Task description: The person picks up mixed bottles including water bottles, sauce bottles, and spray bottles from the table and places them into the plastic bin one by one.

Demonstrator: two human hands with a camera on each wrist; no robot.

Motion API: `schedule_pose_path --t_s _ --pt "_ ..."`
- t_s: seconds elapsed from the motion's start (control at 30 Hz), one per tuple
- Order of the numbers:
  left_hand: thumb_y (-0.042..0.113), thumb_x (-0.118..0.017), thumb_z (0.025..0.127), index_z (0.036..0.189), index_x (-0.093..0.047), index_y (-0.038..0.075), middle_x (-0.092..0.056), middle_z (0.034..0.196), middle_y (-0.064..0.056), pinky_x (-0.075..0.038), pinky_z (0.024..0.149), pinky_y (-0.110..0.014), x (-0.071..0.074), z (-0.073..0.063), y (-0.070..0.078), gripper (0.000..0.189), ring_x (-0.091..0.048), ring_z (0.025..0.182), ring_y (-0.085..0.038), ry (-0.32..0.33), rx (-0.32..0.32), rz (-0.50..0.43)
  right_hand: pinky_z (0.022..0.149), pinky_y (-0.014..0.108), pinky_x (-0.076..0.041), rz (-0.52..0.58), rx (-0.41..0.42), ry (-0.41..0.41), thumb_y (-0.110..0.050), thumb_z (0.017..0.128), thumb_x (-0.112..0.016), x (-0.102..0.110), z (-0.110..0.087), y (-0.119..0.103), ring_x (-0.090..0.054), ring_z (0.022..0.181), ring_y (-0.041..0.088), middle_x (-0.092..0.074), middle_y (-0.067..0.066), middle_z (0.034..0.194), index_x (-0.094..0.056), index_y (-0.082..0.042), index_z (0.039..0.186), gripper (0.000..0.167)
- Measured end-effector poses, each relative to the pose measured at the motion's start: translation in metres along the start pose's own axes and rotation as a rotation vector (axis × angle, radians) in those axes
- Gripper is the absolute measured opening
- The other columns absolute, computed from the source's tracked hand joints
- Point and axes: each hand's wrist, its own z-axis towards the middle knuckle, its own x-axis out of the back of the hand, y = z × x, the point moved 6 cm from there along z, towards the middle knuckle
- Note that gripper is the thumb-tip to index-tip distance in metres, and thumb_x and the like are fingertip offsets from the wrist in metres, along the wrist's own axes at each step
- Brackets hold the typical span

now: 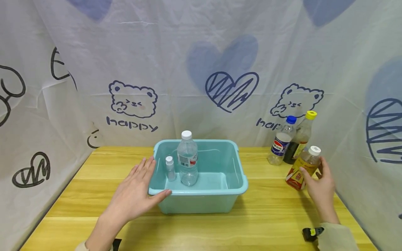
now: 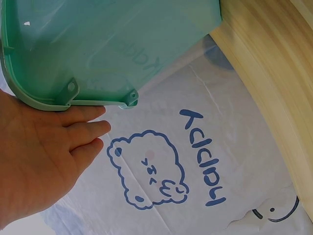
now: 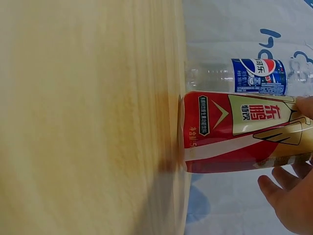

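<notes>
My left hand (image 1: 132,191) lies along the left rim of a light teal plastic tub (image 1: 201,204), its fingers straight and the thumb over the front rim. In the left wrist view, those fingers (image 2: 80,127) touch the tub's outer rim. Inside the tub stand a clear bottle (image 1: 187,157) with a white cap and a small clear bottle (image 1: 170,170), also white-capped. At the right, my right hand (image 1: 323,188) holds a red and yellow drink bottle (image 1: 302,167) with a white cap, thumb on the near side. Whether its base touches the table cannot be told.
Behind the held bottle stand a blue-capped Pepsi bottle (image 1: 280,144) and a yellow-capped bottle (image 1: 299,139) with dark contents. A wooden table (image 1: 267,223) carries everything. Printed cloth (image 1: 182,69) hangs around its back and sides.
</notes>
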Motion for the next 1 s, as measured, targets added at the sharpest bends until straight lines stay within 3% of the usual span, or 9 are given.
schedule_pose_path --t_s 0.6,1.0 --pt "0.077 -0.056 0.092 0.159 -0.033 -0.007 -0.03 0.166 -0.024 -0.026 0.126 -0.057 0.0007 0.0003 0.0009 0.11 -0.028 0.154 -0.043 -0.009 0.001 -0.002 0.12 0.053 -0.038 0.045 -0.017 -0.014 -0.021 0.101 -0.07 -0.0011 -0.0005 0.0014 -0.038 0.149 0.04 -0.032 0.017 0.167 -0.023 -0.013 0.167 0.082" --pt "0.077 -0.056 0.092 0.159 -0.033 -0.007 -0.03 0.166 -0.023 -0.026 0.126 -0.057 0.0011 0.0006 0.0008 0.11 -0.027 0.154 -0.043 -0.01 0.007 -0.007 0.12 0.042 -0.041 0.093 -0.025 0.025 -0.022 0.099 -0.073 -0.0006 0.0002 -0.0059 -0.04 0.15 0.035 -0.035 0.014 0.166 -0.027 -0.016 0.166 0.082"
